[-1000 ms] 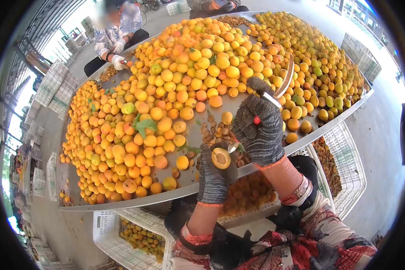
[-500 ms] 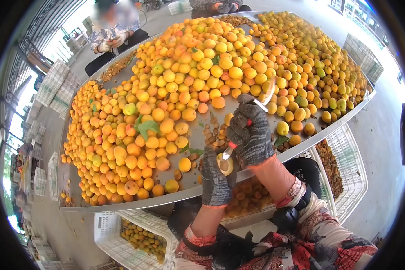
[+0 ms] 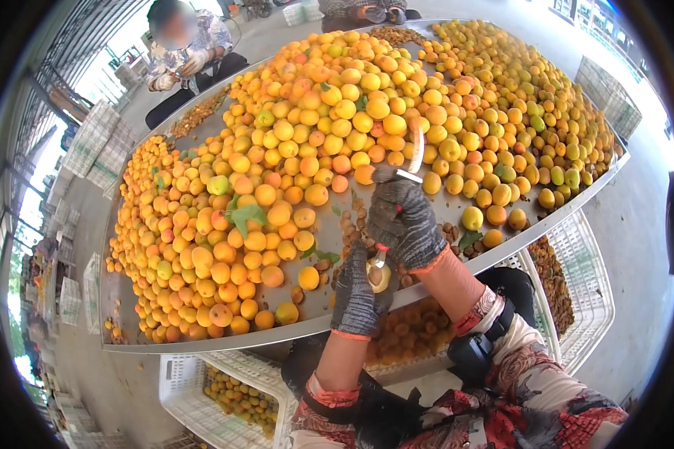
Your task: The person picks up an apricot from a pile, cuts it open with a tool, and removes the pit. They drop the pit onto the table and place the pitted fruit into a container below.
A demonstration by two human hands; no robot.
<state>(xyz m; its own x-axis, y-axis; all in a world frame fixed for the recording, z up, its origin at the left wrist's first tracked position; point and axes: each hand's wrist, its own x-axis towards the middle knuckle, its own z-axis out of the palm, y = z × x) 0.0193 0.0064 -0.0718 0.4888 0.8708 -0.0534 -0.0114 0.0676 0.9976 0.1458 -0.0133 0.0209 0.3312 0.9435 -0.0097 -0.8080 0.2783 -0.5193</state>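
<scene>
My left hand (image 3: 358, 293), in a dark grey knit glove, is closed around a cut-open apricot (image 3: 378, 277) whose pale flesh and brown pit face up. My right hand (image 3: 404, 221), gloved the same way, grips a tool with a red part and a metal tip (image 3: 380, 257) touching the apricot. A curved pale blade (image 3: 417, 150) sticks up from the top of the same fist. Both hands are over the near edge of a metal table (image 3: 307, 327) heaped with orange apricots (image 3: 292, 127). Loose pits (image 3: 349, 224) lie just beyond my hands.
Below the table edge are a white crate of apricots (image 3: 180, 385), fruit halves (image 3: 412, 333) under my hands, and a white crate (image 3: 588, 284) at right. A co-worker (image 3: 191, 49) sits across at the upper left, another person (image 3: 363, 11) at the top. Stacked crates (image 3: 97, 142) stand left.
My right hand has moved slightly left and down, bringing the metal tip from beside the apricot onto its opened face. The curved blade now stands more upright. The upper-left co-worker's hands have shifted.
</scene>
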